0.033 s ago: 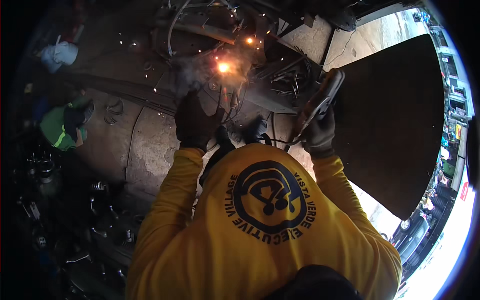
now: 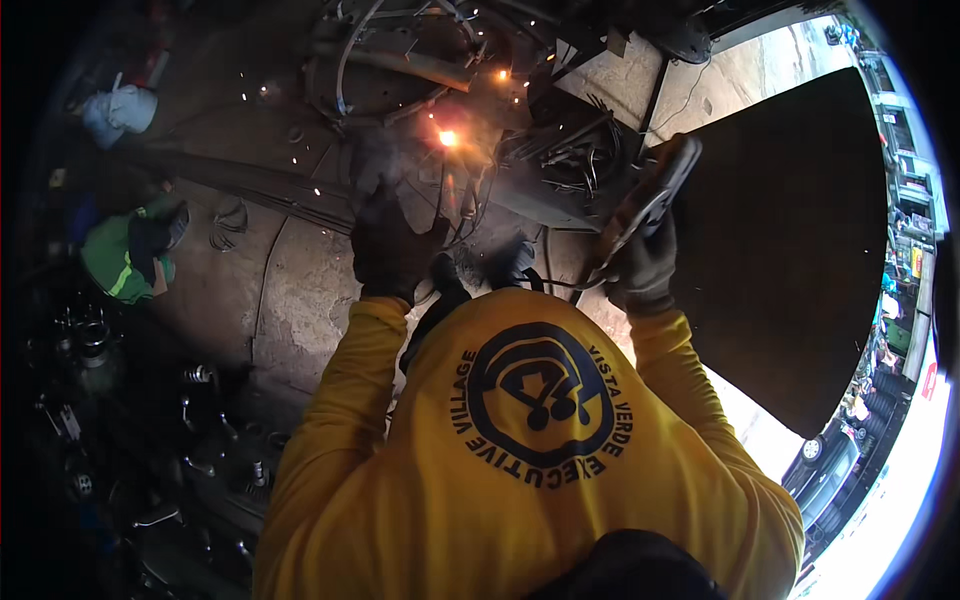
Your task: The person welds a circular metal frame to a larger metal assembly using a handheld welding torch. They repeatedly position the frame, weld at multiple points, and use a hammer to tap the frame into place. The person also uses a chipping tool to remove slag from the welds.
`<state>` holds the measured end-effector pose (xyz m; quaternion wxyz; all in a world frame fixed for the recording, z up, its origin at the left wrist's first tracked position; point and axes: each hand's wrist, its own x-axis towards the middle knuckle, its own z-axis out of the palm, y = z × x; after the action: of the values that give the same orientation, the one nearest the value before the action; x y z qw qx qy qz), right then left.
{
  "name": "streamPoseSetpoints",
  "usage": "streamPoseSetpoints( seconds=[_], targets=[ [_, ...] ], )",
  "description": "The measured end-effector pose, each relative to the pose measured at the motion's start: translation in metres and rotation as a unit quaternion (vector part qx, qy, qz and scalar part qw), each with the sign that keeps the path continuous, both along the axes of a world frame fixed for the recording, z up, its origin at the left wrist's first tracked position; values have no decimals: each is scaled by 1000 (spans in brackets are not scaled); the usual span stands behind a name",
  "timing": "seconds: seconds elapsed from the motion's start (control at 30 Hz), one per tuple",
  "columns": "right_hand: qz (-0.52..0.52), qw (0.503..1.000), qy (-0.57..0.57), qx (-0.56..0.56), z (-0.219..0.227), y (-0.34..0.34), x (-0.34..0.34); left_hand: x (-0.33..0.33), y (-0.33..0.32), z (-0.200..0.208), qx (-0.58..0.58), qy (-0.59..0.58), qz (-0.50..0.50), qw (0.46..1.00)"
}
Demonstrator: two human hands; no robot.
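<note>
My left hand (image 2: 393, 245), in a dark work glove, is raised toward the smoke, its thumb and fingers apart and nothing visible between them. Beyond it a bright welding glow (image 2: 447, 138) throws sparks among dark metal parts. Thin dark cables (image 2: 440, 195) hang just below the glow, near my left thumb. My gloved right hand (image 2: 642, 268) is closed around a long brown, rounded object with slots (image 2: 655, 195), whose kind I cannot make out. Beside this hand stands a large dark flat panel (image 2: 785, 250). A thin cable (image 2: 560, 285) runs close to the right glove.
Curved metal pieces (image 2: 345, 60) and tangled rods (image 2: 590, 150) lie around the glow. At the left are a green garment with a yellow stripe (image 2: 125, 255) and a whitish bundle (image 2: 120, 110). Scattered metal parts (image 2: 200, 465) fill the lower left. Outside right, a car (image 2: 830, 480) stands.
The smoke has drifted and the sparks have changed places. My right hand and the brown object have shifted slightly right; my left hand stays about where it was.
</note>
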<state>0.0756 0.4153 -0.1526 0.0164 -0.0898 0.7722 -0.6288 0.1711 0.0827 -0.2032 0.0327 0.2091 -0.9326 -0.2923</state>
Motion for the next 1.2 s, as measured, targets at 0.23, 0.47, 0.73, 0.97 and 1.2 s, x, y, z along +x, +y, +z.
streamPoseSetpoints(
  seconds=[0.23, 0.47, 0.73, 0.97, 1.2],
  targets=[
    [-52, 978, 19, -203, 59, 15, -51, 4, 3, -7, -7, -10, 30, 999],
    [-96, 966, 146, -190, 138, -15, -147, 12, -1, -12, -17, -5, 14, 1000],
    [-214, 929, 270, -132, 197, -29, -271, 1, 6, 2, -20, -28, 5, 999],
    [-303, 912, 275, -25, 203, -60, -376, 3, 7, 1, -58, -8, 6, 998],
    [-240, 934, 261, 51, 158, -72, -392, 9, 19, 15, -32, -39, 68, 996]
  ],
)
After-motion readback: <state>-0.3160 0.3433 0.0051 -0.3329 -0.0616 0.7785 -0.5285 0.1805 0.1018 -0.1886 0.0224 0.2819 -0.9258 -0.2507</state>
